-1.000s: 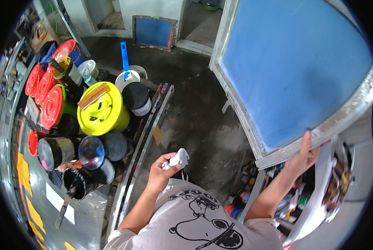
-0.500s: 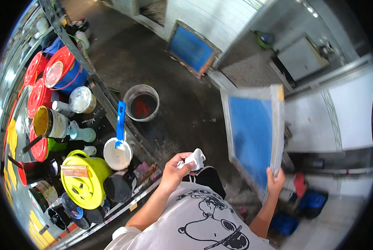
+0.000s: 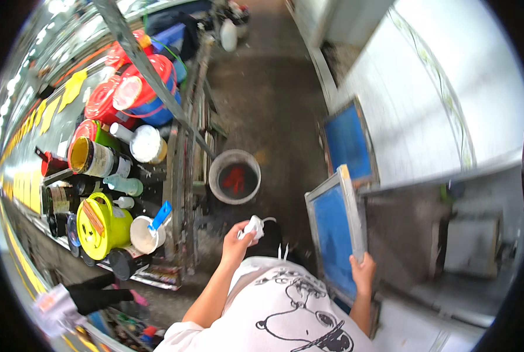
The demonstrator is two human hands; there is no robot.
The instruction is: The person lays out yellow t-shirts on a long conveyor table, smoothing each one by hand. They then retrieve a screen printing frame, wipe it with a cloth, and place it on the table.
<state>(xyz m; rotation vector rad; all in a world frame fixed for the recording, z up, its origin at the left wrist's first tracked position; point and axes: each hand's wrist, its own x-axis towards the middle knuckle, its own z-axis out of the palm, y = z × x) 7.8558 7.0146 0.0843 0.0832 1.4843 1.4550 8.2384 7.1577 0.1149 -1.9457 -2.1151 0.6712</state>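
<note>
A crumpled white cloth [image 3: 254, 229] is pinched in my left hand [image 3: 237, 243], held in front of my body. My right hand [image 3: 363, 271] grips the near side bar of a framed screen [image 3: 332, 223], which has a blue mesh and a pale grey frame. The screen is upright and tilted at my right side, and its lower end is partly hidden beside my shirt. Ahead of my left hand, a round bucket [image 3: 235, 177] stands on the floor with dark liquid and something red inside.
At left, a rack holds a yellow-green bucket [image 3: 104, 226], a white tub [image 3: 147, 234] with a blue-handled tool, and several red-lidded buckets. Another blue screen [image 3: 349, 141] leans on the white wall at right. A person [image 3: 68, 302] is at lower left.
My view has turned left, so the rack, bucket and wall appear shifted. I still hold the cloth and the framed screen, and a person has come into view at lower left.
</note>
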